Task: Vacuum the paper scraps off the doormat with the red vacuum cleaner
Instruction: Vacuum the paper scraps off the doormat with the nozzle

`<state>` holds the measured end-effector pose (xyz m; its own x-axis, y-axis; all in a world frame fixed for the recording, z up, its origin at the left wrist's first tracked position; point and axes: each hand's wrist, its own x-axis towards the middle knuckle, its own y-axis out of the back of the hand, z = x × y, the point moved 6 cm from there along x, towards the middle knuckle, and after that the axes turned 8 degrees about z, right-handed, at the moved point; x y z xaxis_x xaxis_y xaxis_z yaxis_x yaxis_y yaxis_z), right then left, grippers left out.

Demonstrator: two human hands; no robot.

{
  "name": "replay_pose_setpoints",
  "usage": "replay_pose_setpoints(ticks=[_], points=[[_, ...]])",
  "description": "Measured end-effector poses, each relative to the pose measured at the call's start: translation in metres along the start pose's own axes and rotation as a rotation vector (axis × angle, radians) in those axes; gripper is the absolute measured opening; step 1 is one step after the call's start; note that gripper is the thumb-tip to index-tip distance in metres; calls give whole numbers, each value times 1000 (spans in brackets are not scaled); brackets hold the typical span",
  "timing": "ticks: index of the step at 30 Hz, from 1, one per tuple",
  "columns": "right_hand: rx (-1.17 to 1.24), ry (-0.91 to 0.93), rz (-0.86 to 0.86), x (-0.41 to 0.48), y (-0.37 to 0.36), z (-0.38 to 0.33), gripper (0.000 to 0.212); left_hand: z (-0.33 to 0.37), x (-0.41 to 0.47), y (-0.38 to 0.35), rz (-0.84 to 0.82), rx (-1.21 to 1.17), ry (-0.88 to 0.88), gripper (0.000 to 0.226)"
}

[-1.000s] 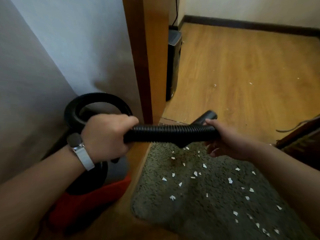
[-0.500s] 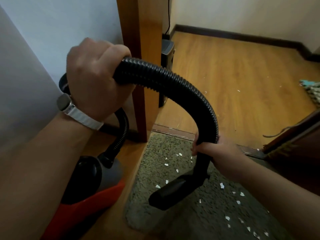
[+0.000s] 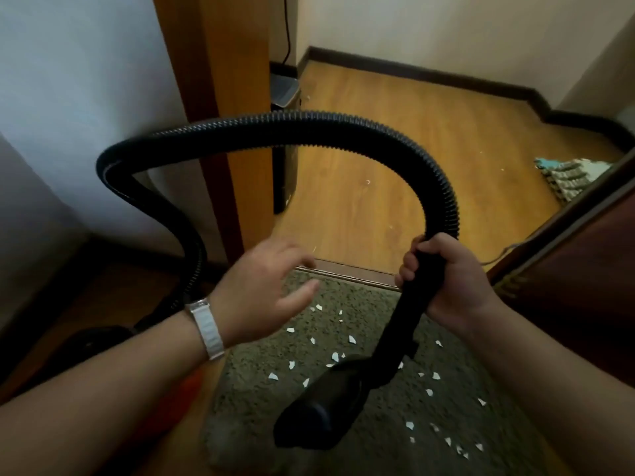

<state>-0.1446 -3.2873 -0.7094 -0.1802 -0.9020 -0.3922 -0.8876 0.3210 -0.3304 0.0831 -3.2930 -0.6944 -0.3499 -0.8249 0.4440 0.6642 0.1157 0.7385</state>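
Paper scraps (image 3: 311, 340) litter the doormat (image 3: 378, 451). Right hand (image 3: 446, 276) grips the vacuum wand (image 3: 402, 324), nozzle (image 3: 323, 407) just below it; left hand (image 3: 264, 290) spread, empty. Positioning, I'd say. Next, nozzle flat, sweep through.

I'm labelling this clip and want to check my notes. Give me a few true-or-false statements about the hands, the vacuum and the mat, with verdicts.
1. The right hand grips the black tube just below the hose. True.
2. The left hand holds the hose. False: its fingers are spread and hold nothing.
3. White paper scraps lie on the doormat. True.
4. The nozzle is off to the side of the doormat. False: it is over the doormat.
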Motion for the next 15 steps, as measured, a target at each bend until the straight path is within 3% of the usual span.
replay_pose_setpoints(ticks=[2,4,6,10,13,15], points=[[36,-40,-70,0,-12,4,8,-6,-22,-45,-337,-334,476,31],[60,-56,-136,3,-27,9,12,5,-35,-79,-504,-620,661,40],[76,-62,-207,4,-43,13,13,22,-39,-101,-592,-795,687,42],[71,-102,-301,10,-62,23,17,29,-36,-117,-566,-816,663,30],[37,-87,-239,17,-60,29,20,16,-40,-120,-504,-813,681,22],[-212,55,-91,20,-52,25,33,-2,-45,-119,-452,-742,710,20]])
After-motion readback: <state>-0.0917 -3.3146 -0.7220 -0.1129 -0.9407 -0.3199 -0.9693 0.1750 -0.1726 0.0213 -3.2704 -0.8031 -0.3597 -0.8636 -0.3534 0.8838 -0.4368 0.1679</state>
